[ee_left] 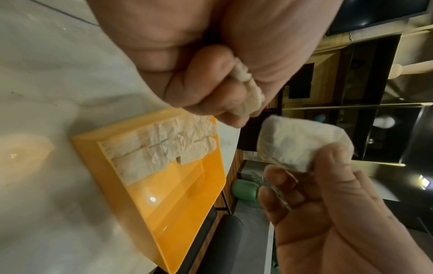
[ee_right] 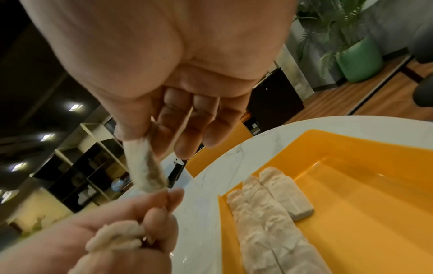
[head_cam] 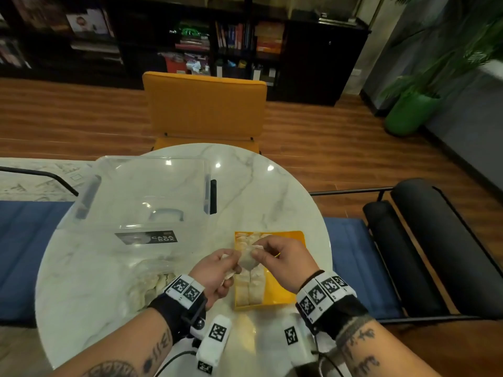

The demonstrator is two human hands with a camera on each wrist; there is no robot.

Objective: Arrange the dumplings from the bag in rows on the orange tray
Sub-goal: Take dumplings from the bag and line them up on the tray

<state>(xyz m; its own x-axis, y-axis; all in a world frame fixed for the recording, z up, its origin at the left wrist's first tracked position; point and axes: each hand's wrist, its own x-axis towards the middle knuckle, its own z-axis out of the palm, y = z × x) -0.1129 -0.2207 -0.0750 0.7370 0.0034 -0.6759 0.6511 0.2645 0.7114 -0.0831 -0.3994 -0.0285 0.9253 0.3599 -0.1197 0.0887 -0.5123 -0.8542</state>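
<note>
Over the left side of the orange tray [head_cam: 283, 291], my right hand [head_cam: 255, 253] pinches one pale dumpling [head_cam: 248, 261] between thumb and fingers; the right wrist view shows this dumpling [ee_right: 145, 166] hanging edge-on. Just to its left, my left hand [head_cam: 231, 269] curls round another dumpling [ee_left: 248, 89], its fingertips next to the pinched one. Two rows of dumplings [ee_left: 161, 148] lie side by side along the tray's left side [ee_right: 269, 222]. The clear bag of dumplings [head_cam: 152, 281] lies on the table beside my left wrist.
A clear plastic box with a lid [head_cam: 141, 194] stands at the back left of the round marble table [head_cam: 95, 281]. A yellow chair [head_cam: 204, 104] is behind the table and a black chair [head_cam: 408, 254] to its right. The tray's right half [ee_left: 178, 204] is bare.
</note>
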